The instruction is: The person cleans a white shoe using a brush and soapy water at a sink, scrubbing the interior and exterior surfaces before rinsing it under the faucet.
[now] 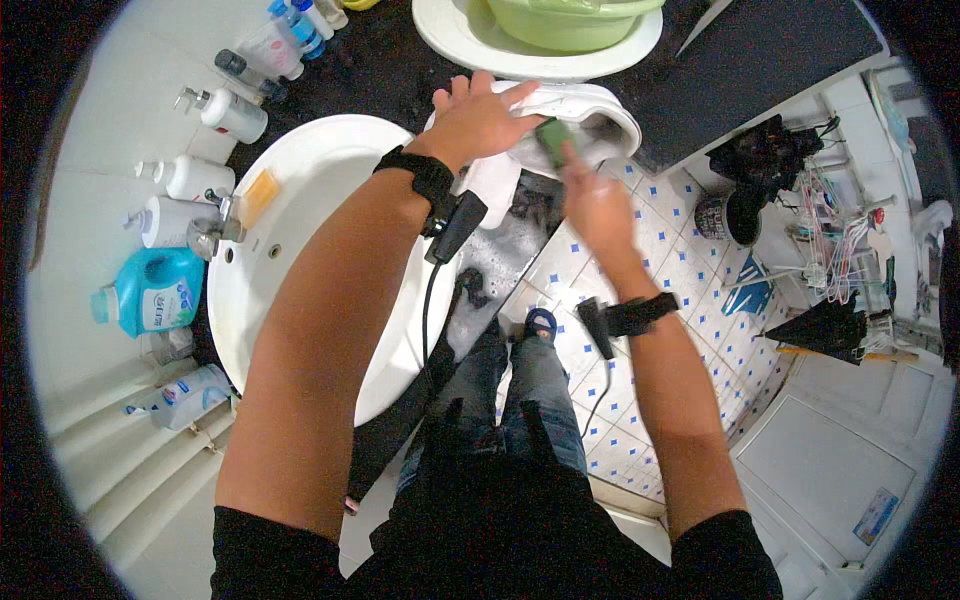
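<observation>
Right hand (600,208) and green block (551,138) look blurred.

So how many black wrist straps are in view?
2: the left strap is around the wrist behind the left hand; the right strap is around the wrist behind the right hand. I see no others.

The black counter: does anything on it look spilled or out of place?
Yes. Whitish suds lie on the counter between the sink and its front edge, near the white shoe. This looks odd because the foam is outside the basin, in patches on the dark surface.
</observation>
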`<act>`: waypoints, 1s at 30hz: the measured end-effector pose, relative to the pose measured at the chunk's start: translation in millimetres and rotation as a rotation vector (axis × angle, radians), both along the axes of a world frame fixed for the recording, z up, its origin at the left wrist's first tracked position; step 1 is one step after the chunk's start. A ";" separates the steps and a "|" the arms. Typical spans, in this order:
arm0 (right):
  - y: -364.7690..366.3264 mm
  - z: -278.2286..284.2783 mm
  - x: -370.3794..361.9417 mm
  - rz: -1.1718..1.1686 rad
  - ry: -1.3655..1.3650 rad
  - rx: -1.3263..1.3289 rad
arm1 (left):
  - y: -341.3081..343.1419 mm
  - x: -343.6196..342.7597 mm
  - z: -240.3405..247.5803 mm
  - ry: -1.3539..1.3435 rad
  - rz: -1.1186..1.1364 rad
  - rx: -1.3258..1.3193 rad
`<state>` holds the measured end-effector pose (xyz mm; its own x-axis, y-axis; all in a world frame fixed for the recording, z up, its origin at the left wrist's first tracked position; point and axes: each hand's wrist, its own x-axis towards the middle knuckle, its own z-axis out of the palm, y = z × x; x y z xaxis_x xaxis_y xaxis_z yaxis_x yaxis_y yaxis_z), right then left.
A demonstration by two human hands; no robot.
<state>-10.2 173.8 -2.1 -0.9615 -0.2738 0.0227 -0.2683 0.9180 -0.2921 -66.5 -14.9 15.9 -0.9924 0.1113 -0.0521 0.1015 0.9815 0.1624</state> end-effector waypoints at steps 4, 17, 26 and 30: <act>9.5 -14.0 -2.0 -0.101 0.108 -0.045 | 17.2 -2.9 3.4 -0.006 0.003 0.009; -3.8 -0.6 8.3 0.008 0.087 -0.142 | 6.7 7.3 4.3 0.009 0.000 0.048; -4.1 -3.1 10.5 0.030 0.004 -0.047 | 7.7 12.2 8.9 0.000 0.134 0.084; 13.3 -15.9 0.2 -0.174 0.004 -0.066 | 16.2 18.4 13.6 -0.006 0.188 0.110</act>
<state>-10.0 187.1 -18.0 -0.9941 -0.1011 0.0393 -0.1084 0.9297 -0.3520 -48.1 1.3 29.5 -0.9959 -0.0708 -0.0562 -0.0834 0.9593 0.2697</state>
